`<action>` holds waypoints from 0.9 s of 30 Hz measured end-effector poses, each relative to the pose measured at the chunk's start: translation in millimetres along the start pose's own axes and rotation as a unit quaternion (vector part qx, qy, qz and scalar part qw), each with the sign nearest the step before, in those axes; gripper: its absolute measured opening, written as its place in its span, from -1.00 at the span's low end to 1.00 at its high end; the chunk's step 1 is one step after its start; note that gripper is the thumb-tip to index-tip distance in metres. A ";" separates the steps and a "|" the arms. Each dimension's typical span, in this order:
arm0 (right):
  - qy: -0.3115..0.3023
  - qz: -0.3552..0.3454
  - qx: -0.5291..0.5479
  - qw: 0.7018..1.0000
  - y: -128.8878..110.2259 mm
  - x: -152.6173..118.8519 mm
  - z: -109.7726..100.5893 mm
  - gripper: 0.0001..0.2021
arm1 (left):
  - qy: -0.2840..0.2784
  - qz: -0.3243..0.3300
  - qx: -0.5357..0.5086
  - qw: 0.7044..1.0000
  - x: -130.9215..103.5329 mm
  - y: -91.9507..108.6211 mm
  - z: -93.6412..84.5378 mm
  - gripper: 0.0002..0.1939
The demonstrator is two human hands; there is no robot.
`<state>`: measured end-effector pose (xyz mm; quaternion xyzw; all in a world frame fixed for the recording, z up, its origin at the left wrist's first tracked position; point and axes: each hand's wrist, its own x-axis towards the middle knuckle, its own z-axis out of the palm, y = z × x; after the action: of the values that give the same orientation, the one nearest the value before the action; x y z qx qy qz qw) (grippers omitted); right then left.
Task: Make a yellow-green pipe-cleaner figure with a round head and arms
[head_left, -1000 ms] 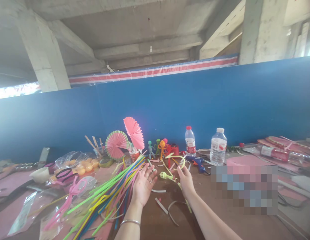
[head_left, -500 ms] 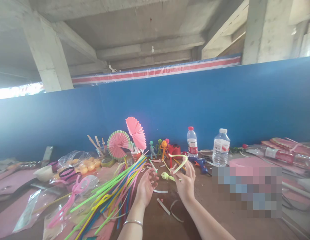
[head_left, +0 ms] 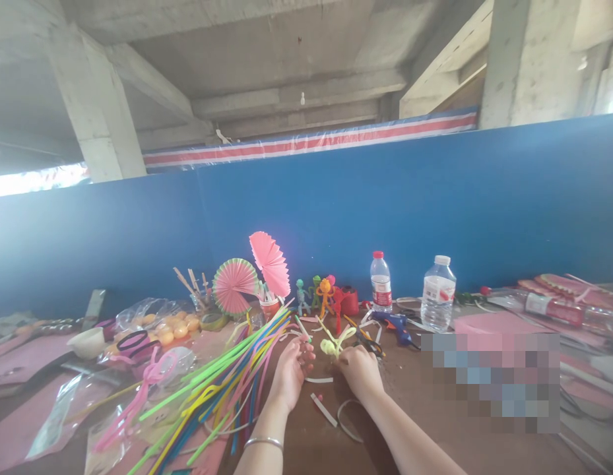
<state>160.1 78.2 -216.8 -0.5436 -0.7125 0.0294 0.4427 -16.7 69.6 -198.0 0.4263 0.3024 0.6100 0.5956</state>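
My right hand [head_left: 360, 371] is closed on a pale yellow pipe cleaner figure [head_left: 328, 347] with a round coiled head. Thin bent lengths stick up from it, and its lower part is hidden by my fingers. To the left of the figure, my left hand [head_left: 289, 371] is half curled with its fingers apart, and nothing shows in it. Between my wrists, white strips [head_left: 324, 410] and a small pink bead lie on the brown table. Finished-looking pipe cleaner figures in blue, green, orange and red [head_left: 326, 294] stand behind my hands.
Left of my hands lies a bundle of coloured pipe cleaners [head_left: 222, 376]. Pink paper fans [head_left: 269, 262] stand behind it. At the right are a blue glue gun [head_left: 399, 327], scissors [head_left: 369, 343] and two water bottles [head_left: 437, 294]. A blue partition [head_left: 316, 204] rises behind the table.
My right hand has come down and turned over, its fingers closing round the pale yellow figure. The raised yellow loop has dropped to beside the head. My left hand has hardly moved.
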 end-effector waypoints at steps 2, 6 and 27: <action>0.009 -0.011 0.016 1.000 -4.3 2.1 -4.2 -0.80 | 0.018 0.019 0.042 0.999 1.2 -2.1 1.1 -0.70; -0.003 -0.063 0.068 0.996 -16.5 3.0 -10.7 -0.73 | 0.056 0.101 0.133 0.984 2.0 -3.2 7.0 -0.61; -0.010 -0.068 0.094 0.993 -23.5 0.2 -11.5 -0.73 | 0.057 0.177 0.324 0.927 -9.2 4.5 15.0 -0.71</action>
<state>150.1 63.7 -197.5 -0.4496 -0.7464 0.0716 0.4853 -6.3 58.0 -188.7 0.6073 0.4367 0.5977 0.2885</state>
